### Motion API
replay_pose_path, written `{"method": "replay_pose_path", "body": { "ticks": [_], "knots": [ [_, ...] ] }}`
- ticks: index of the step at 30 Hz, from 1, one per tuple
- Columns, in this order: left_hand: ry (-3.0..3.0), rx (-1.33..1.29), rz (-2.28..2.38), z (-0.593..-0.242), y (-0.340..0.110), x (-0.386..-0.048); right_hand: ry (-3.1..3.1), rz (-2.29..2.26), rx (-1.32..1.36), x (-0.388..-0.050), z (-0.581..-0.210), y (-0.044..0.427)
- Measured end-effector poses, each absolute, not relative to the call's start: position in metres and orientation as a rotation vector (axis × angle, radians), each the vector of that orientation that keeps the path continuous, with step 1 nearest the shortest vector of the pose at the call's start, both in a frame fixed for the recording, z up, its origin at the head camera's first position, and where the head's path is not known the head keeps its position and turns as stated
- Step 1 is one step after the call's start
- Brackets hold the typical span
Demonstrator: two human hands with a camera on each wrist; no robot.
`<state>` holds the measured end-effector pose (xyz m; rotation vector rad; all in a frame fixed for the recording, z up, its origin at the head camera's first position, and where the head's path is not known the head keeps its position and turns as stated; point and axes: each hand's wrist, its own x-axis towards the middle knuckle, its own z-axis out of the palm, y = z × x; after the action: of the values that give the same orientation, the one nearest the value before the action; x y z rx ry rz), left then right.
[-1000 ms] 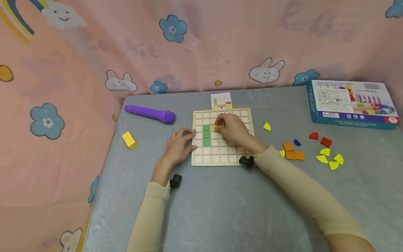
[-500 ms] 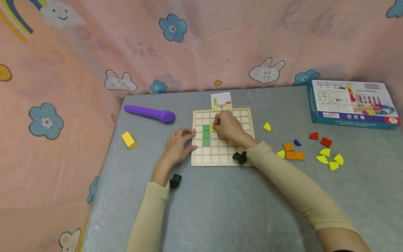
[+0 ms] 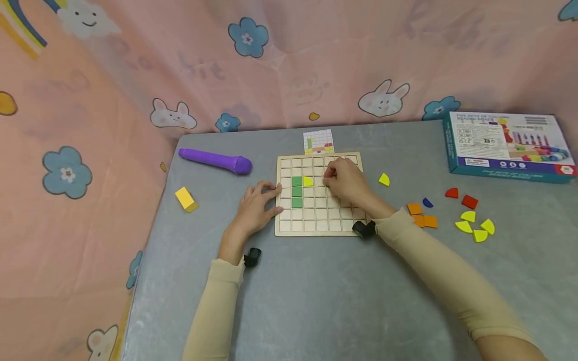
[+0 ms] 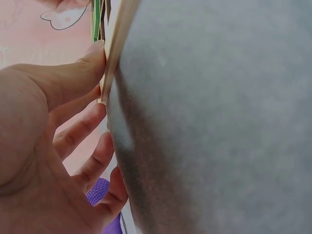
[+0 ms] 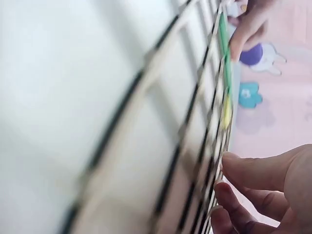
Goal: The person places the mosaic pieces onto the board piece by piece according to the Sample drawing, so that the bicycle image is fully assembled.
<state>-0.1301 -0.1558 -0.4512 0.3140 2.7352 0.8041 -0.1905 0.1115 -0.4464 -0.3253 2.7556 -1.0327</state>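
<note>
The wooden grid board lies flat, with three green tiles stacked in one column and a yellow quarter-round piece beside the top one. At the board's left edge, my left hand rests with thumb and fingers spread, touching the rim. My right hand is over the right half of the board, fingers bent loosely and nothing visible between them; the right wrist view shows its fingertips close to the grid. A small patterned card lies behind the board.
On the left are a purple microphone and a yellow block. Orange squares, a blue piece, red pieces and yellow pieces lie right of the board. A box stands back right.
My right hand has let go of the yellow piece, which now lies in a cell beside the top green tile, and has moved to the right. My left hand has stayed at the rim.
</note>
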Motion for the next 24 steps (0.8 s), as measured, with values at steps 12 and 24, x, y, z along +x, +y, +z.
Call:
{"method": "replay_pose_path", "body": {
  "ticks": [12, 24],
  "knots": [
    [2.71, 0.357, 0.793, -0.448, -0.159, -0.132, 2.878, -0.976, -0.206, -0.18, -0.451, 0.184],
    [2.671, 0.33, 0.801, -0.446, -0.158, -0.132, 2.815, -0.868, 0.094, -0.172, -0.447, 0.219]
  ]
}}
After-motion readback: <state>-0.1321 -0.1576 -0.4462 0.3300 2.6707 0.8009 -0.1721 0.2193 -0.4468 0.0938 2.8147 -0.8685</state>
